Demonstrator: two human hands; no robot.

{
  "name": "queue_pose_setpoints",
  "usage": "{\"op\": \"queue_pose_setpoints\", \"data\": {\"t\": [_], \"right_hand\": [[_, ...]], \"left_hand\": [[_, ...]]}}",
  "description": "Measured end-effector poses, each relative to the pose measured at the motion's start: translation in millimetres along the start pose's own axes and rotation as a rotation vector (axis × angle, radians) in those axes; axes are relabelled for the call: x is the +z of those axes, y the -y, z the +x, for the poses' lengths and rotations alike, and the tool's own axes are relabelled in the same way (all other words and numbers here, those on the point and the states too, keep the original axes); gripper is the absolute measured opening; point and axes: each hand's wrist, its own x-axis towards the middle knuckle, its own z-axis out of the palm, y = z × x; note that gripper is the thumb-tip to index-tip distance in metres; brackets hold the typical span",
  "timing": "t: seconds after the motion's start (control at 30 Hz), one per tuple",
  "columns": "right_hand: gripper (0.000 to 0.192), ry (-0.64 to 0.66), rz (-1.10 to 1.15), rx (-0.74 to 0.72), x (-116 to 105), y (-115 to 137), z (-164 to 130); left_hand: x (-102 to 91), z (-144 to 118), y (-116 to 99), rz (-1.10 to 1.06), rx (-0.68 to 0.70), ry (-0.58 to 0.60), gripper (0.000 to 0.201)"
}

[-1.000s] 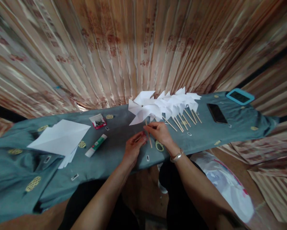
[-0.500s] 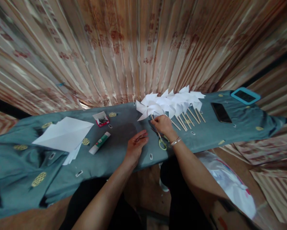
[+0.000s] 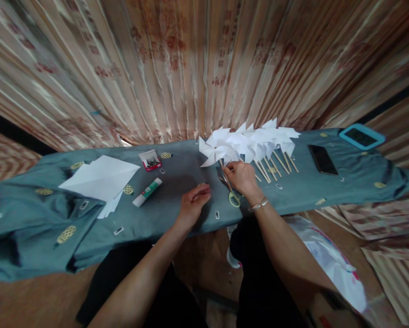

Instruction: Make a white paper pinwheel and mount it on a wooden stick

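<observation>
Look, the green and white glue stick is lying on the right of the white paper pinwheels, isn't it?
Not quite. In the head view the green and white glue stick lies on the left of the white paper pinwheels, between them and the stack of white paper sheets.

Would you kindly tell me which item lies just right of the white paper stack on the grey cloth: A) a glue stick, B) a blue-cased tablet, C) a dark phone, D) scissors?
A: the glue stick lies just right of the paper stack on the cloth.
</observation>
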Motion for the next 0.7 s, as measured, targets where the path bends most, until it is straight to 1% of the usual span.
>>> {"op": "queue_pose_setpoints", "data": {"t": [0.07,0.13,0.2,0.23,0.3,0.33,0.4,0.43,0.47,0.5,0.57,0.63,0.7], "right_hand": [[0.034,-0.031,0.076,-0.020,0,-2,-7],[0.031,-0.092,0.177,-0.022,-2,-10,-10],[0.028,-0.193,0.264,0.011,-7,-27,-5],[0.031,-0.251,0.289,0.044,-11,-39,0],[0.041,-0.328,0.301,0.108,-22,-67,14],[0.045,-0.330,0.275,0.152,-28,-83,22],[0.054,-0.267,0.167,0.278,-40,-117,33],[0.059,-0.247,0.108,0.321,-44,-134,36],[0.066,-0.219,0.048,0.324,-47,-152,37],[0.073,-0.237,-0.005,0.387,-49,-170,35],[0.083,-0.259,-0.026,0.481,-46,-205,27],[0.097,-0.312,-0.013,0.607,-36,-239,18],[0.114,-0.366,0.038,0.661,-23,-268,10]], "left_hand": [[-4.8,-3,4,0.144,0.072,0.012,0.029],[-9.1,-6,8,0.317,0.176,0.040,0.025],[-12.9,-10,11,0.482,0.284,0.086,0.023],[-14.6,-12,12,0.560,0.333,0.110,0.023],[-17.6,-15,14,0.709,0.417,0.157,0.026],[-18.7,-16,14,0.779,0.451,0.178,0.027],[-19.9,-17,14,0.894,0.501,0.212,0.029],[-19.9,-17,14,0.939,0.519,0.229,0.029],[-19.6,-18,14,0.976,0.533,0.245,0.028],[-19.0,-19,14,1.007,0.544,0.260,0.027],[-17.4,-20,15,1.050,0.560,0.278,0.025],[-16.2,-23,16,1.077,0.572,0.280,0.025],[-15.7,-25,17,1.094,0.584,0.281,0.026]]}}
